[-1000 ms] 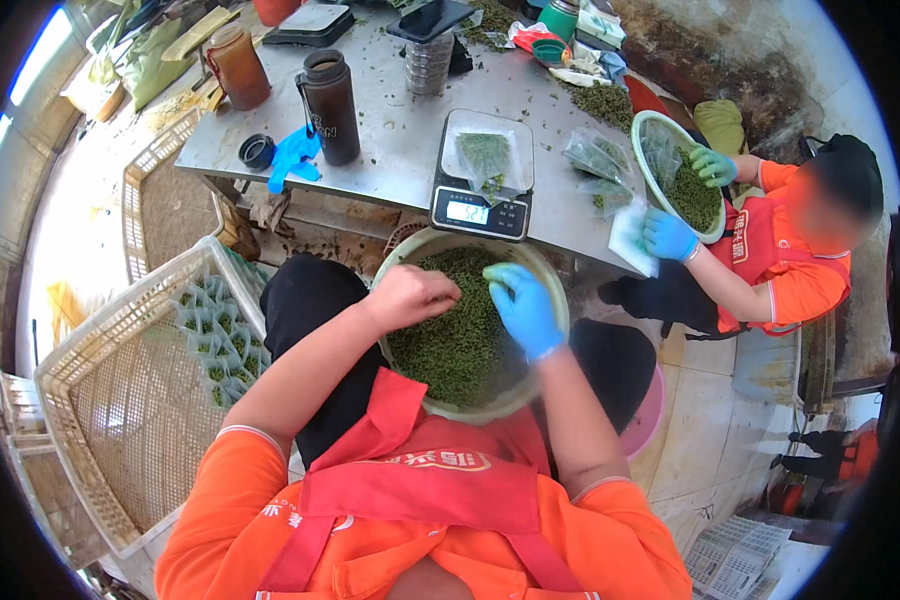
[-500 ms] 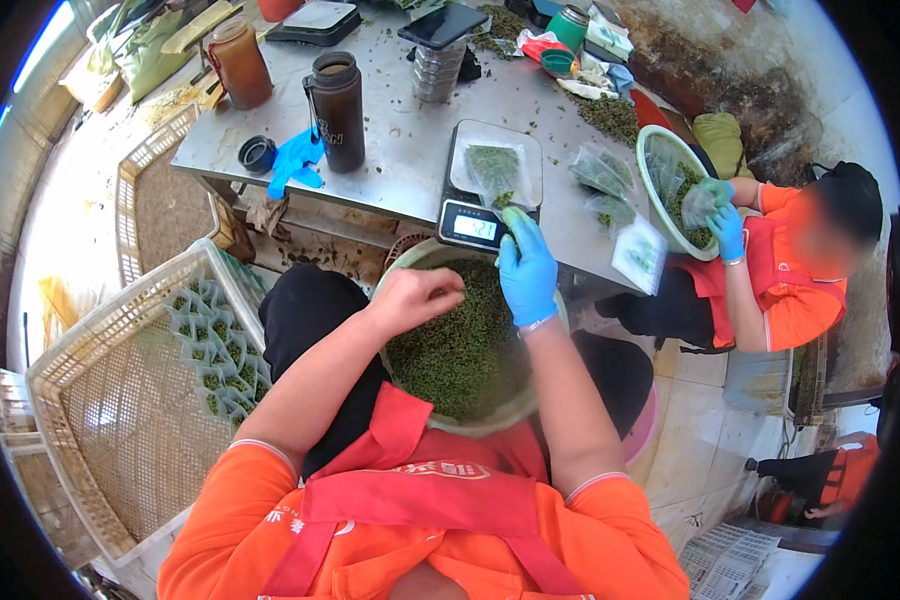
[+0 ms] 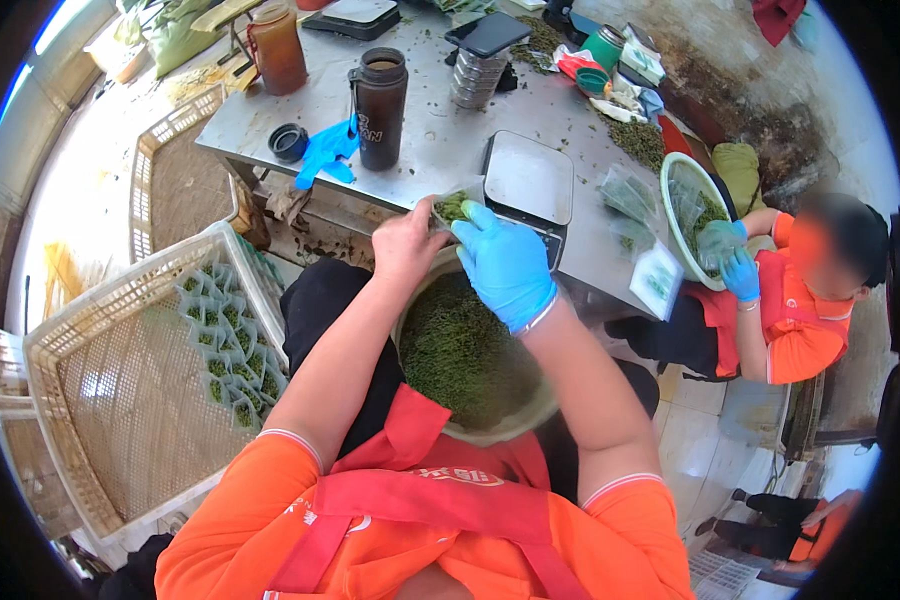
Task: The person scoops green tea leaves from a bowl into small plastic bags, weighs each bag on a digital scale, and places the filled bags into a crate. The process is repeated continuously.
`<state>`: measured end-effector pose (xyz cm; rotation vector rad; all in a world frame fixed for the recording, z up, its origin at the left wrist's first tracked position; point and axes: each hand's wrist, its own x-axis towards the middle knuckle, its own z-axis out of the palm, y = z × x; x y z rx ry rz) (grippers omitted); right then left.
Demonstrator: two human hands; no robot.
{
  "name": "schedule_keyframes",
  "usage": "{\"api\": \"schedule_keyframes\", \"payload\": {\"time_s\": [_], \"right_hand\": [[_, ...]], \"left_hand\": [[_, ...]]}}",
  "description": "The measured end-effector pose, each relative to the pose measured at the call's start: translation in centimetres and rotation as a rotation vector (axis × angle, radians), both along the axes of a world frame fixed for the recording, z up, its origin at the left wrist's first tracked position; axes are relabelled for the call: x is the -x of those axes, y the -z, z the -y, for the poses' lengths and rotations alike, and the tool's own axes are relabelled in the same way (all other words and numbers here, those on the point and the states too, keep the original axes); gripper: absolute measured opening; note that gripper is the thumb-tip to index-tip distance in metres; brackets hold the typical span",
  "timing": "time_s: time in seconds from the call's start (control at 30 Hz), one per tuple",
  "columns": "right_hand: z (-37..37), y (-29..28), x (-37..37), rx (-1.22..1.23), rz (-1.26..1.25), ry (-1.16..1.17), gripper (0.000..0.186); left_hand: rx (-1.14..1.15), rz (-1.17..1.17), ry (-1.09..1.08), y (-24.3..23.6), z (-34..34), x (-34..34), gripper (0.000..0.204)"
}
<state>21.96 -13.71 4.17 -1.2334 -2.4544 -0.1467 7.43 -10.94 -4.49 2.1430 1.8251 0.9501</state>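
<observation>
Head view: your clear bag (image 3: 454,207), green-filled, near the basin (image 3: 510,432)
Left hand (image 3: 405,250): bare, pinching it
Right hand (image 3: 507,262): blue-gloved, pinching likewise

The person wears a bright orange short-sleeved shirt (image 3: 230,505), its left sleeve (image 3: 280,470) and right sleeve (image 3: 620,515) each ending in a narrow white-trimmed hem. Over it sits a red apron (image 3: 430,507), its upper edge a broad band across the chest, with flat red straps (image 3: 310,560) running up over the shirt. The apron bears a white-outlined emblem (image 3: 460,475); small white lettering marks the shirt's left breast. A thin, close-fitting blue glove covers the right hand (image 3: 505,262), a slim whitish band (image 3: 539,313) circling that wrist. The left hand (image 3: 405,245) and both forearms are bare. Black trousers (image 3: 335,310) show below the worktop's (image 3: 440,125) near edge.
</observation>
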Motion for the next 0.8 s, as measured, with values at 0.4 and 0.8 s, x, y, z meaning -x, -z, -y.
{"api": "schedule_keyframes", "payload": {"time_s": [0.4, 0.8], "right_hand": [[0.7, 1.6, 1.5, 0.193, -0.023, 0.145, 0.024], [-3.2, -1.9, -8.6, 0.757, -1.173, 0.146, 0.021]], "left_hand": [[-0.149, -0.019, 0.125, 0.9, 1.0, 0.1, 0.060], [0.246, 0.390, -0.082, -0.5, 1.1, -0.8, 0.047]]}}
